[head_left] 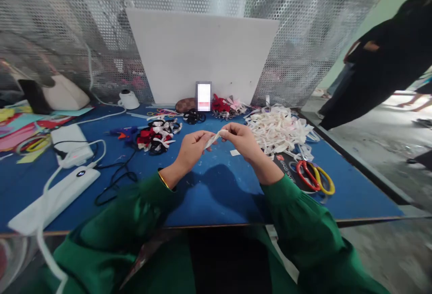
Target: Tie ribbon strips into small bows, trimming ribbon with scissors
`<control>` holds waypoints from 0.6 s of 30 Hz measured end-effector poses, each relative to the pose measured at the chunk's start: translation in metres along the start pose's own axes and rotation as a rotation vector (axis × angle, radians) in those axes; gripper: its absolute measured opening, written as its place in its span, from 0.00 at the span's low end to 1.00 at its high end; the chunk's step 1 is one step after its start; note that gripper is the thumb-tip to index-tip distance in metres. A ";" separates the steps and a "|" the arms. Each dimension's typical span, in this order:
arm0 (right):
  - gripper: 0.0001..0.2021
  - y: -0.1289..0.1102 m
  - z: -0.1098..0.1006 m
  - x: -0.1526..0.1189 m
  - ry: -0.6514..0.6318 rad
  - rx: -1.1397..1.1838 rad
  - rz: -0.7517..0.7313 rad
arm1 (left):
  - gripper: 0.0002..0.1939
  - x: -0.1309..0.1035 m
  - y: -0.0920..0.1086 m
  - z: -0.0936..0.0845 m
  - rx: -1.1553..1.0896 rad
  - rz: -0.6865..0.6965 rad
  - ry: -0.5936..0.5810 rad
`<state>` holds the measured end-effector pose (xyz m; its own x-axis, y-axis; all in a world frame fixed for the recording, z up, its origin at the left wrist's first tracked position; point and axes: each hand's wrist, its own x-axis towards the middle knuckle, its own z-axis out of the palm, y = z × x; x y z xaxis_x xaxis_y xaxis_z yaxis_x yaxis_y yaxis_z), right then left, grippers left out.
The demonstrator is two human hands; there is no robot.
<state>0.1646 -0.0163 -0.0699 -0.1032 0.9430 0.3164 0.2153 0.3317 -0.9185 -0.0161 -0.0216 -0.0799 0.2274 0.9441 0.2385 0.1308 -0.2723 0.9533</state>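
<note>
A short cream fabric strip (213, 140) is stretched between my two hands above the middle of the blue table. My left hand (193, 150) pinches its lower left end. The upper right end sits between the thumb and fingers of my right hand (243, 141). To the right of my right hand lies a big heap of white and cream fabric strips (278, 127). Red, black and white bows (157, 136) are piled left of my left hand. My fingers partly cover the strip.
Scissors with red and yellow handles (317, 177) lie at the right. A glue gun (124, 133), black cable and white power strip (56, 199) are at the left. A lit phone (204, 97) stands against the white board (205, 51). A person in black (388, 60) stands beyond the table's right edge.
</note>
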 end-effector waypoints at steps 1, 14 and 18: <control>0.12 0.005 0.003 -0.003 -0.001 0.029 0.012 | 0.16 -0.005 -0.004 -0.003 -0.021 -0.023 0.012; 0.11 0.026 0.021 -0.031 0.037 0.064 0.094 | 0.20 -0.023 -0.035 -0.003 0.070 0.020 -0.060; 0.09 0.024 0.025 -0.036 0.038 -0.014 0.076 | 0.22 -0.027 -0.036 -0.001 0.141 0.049 0.103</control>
<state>0.1487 -0.0434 -0.1092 -0.0492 0.9657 0.2549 0.2346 0.2593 -0.9369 -0.0285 -0.0374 -0.1205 0.1378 0.9412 0.3085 0.2575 -0.3348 0.9064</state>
